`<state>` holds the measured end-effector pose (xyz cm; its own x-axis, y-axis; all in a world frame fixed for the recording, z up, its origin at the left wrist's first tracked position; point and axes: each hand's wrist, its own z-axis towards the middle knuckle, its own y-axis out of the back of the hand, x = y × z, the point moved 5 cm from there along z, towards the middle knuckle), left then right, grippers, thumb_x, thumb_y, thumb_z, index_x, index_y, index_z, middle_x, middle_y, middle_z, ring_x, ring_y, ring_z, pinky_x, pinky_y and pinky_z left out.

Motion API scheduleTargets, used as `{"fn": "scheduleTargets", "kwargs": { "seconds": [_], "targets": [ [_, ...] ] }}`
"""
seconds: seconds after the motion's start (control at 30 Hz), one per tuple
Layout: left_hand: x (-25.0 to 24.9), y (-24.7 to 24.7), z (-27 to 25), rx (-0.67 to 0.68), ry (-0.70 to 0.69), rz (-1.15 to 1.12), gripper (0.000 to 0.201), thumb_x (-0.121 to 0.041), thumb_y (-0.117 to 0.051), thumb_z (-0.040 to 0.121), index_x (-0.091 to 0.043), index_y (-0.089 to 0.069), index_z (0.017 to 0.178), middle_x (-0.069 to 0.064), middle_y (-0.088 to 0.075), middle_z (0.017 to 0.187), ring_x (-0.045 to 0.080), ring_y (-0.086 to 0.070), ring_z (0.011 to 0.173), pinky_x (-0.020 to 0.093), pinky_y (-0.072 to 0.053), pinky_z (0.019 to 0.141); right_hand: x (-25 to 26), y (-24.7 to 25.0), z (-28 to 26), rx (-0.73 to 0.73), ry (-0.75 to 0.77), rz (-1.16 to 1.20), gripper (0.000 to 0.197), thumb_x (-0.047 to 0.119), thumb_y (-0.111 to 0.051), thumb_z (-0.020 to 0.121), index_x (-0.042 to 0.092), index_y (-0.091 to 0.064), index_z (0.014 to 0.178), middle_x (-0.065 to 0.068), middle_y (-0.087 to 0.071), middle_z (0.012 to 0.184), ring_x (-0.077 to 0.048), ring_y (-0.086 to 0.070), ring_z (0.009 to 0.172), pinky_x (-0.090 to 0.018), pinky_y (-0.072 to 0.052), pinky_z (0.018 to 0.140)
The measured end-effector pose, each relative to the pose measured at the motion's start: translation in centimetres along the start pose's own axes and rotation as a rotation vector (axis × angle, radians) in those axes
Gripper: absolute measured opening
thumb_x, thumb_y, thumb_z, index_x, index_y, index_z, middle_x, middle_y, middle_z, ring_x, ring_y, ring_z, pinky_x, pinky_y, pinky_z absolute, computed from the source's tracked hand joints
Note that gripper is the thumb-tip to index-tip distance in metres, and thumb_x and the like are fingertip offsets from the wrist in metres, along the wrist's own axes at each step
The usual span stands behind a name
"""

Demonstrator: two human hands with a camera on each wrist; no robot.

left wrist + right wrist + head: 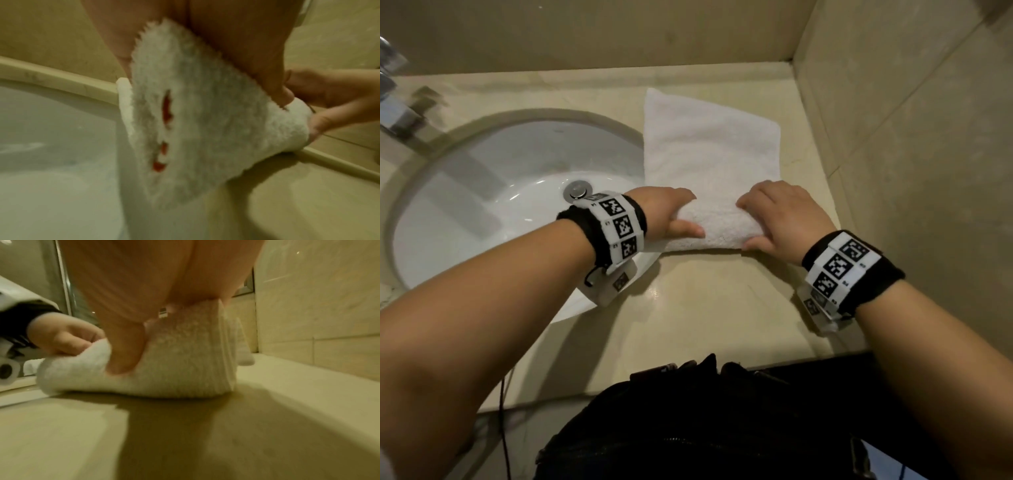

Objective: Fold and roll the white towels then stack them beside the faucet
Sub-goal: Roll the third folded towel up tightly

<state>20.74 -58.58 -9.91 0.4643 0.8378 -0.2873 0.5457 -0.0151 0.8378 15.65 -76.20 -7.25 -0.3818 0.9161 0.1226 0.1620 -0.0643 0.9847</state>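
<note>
I am standing in a bathroom, at a beige stone vanity table (pixel 705 301) with a round white ceramic sink (pixel 482 205) sunk into it. A chrome faucet (pixel 393 102) stands behind the basin, a metal drain plug (pixel 577 190) sits in it, and beige tiled walls (pixel 911 137) close the corner.

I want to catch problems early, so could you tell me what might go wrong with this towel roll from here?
1. The towel lies right by the sink; its left end, held by the left hand, overhangs the rim and could slip into the bowl.
2. The flat part looks skewed against the roll, so it may wind crooked.
3. The right hand grips the other end; uneven pressure could leave the roll loose.
</note>
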Motion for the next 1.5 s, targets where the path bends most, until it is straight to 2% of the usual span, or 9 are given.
{"fn": "scheduleTargets", "kwargs": {
  "seconds": [0.2,0.37,0.53,0.67,0.83,1.03,1.27,1.37,1.5],
  "targets": [
    [-1.9,-0.1,-1.6,-0.280,-0.154,0.360,0.088,-0.066,-0.062,0.067,-0.017,-0.034,0.135,0.012,-0.045,0.126,0.032,-0.046,0.111,0.042,-0.037,0.092,-2.5,-0.9,2.1,0.089,-0.255,0.353,0.029,0.035,-0.049,0.091,0.018,-0.061,0.111,-0.005,-0.065,0.113,-0.025,-0.056,0.103,-0.027,-0.035,0.078],
    [-1.6,0.3,-1.0,-0.236,-0.165,0.267,0.063,-0.050,-0.061,0.078,-0.018,-0.042,0.130,0.009,-0.054,0.122,0.031,-0.052,0.106,0.038,-0.041,0.088,-2.7,-0.5,2.2,0.095,-0.254,0.386,0.029,0.043,-0.047,0.090,0.022,-0.061,0.105,0.000,-0.064,0.108,-0.019,-0.057,0.098,-0.027,-0.037,0.079],
    [-1.1,1.5,0.0,-0.075,-0.160,0.120,0.048,-0.052,-0.060,0.078,-0.022,-0.050,0.113,0.003,-0.062,0.107,0.023,-0.057,0.091,0.032,-0.045,0.077,-1.0,0.1,-0.1,0.109,-0.030,0.105,0.063,0.057,-0.063,0.072,0.024,-0.047,0.124,-0.001,-0.055,0.118,-0.022,-0.052,0.105,-0.034,-0.042,0.085],
    [-1.1,0.9,-0.8,0.027,-0.102,0.124,0.066,-0.061,-0.056,0.076,-0.021,-0.040,0.125,0.004,-0.059,0.114,0.025,-0.057,0.096,0.035,-0.047,0.083,-1.3,-0.6,0.4,0.239,-0.126,0.265,0.042,0.049,-0.058,0.081,0.025,-0.053,0.115,0.001,-0.063,0.107,-0.020,-0.056,0.092,-0.029,-0.038,0.073],
    [-1.9,-0.4,-2.2,-0.177,-0.107,0.398,0.096,-0.070,-0.057,0.066,-0.019,-0.023,0.140,0.008,-0.047,0.133,0.030,-0.046,0.119,0.041,-0.038,0.100,-1.8,-1.7,1.4,0.484,-0.221,0.475,0.032,0.056,-0.054,0.082,0.030,-0.053,0.099,0.006,-0.059,0.101,-0.014,-0.052,0.093,-0.025,-0.033,0.079],
    [-0.2,0.5,-0.2,-0.025,-0.054,0.145,0.076,-0.065,-0.054,0.073,-0.025,-0.032,0.133,0.005,-0.057,0.121,0.027,-0.055,0.106,0.040,-0.046,0.090,-0.6,0.1,0.8,0.047,-0.050,0.042,0.078,0.067,-0.062,0.062,0.022,-0.046,0.124,-0.006,-0.051,0.123,-0.027,-0.049,0.110,-0.038,-0.038,0.089],
    [-1.5,0.0,-1.8,-0.235,-0.123,0.437,0.096,-0.063,-0.062,0.068,-0.019,-0.021,0.143,0.010,-0.043,0.132,0.031,-0.044,0.117,0.041,-0.031,0.100,-1.4,-0.3,1.0,0.159,-0.164,0.240,0.045,0.050,-0.051,0.085,0.025,-0.052,0.122,-0.002,-0.061,0.118,-0.022,-0.055,0.098,-0.031,-0.038,0.079],
    [-1.5,0.2,-1.7,-0.181,-0.135,0.273,0.070,-0.050,-0.062,0.074,-0.025,-0.035,0.133,0.006,-0.056,0.119,0.029,-0.055,0.105,0.036,-0.042,0.085,-2.1,-0.2,1.5,0.316,-0.198,0.385,0.042,0.051,-0.045,0.088,0.025,-0.053,0.120,-0.001,-0.062,0.116,-0.016,-0.051,0.092,-0.028,-0.035,0.078],
    [-0.1,0.5,-0.7,0.067,-0.013,-0.085,0.056,-0.058,-0.065,0.064,-0.039,-0.045,0.113,-0.011,-0.063,0.099,0.018,-0.058,0.094,0.031,-0.045,0.080,-0.9,1.7,1.7,0.066,-0.026,0.107,0.062,0.062,-0.049,0.077,0.022,-0.049,0.125,-0.005,-0.056,0.119,-0.025,-0.053,0.106,-0.035,-0.040,0.087]
  ]
}}
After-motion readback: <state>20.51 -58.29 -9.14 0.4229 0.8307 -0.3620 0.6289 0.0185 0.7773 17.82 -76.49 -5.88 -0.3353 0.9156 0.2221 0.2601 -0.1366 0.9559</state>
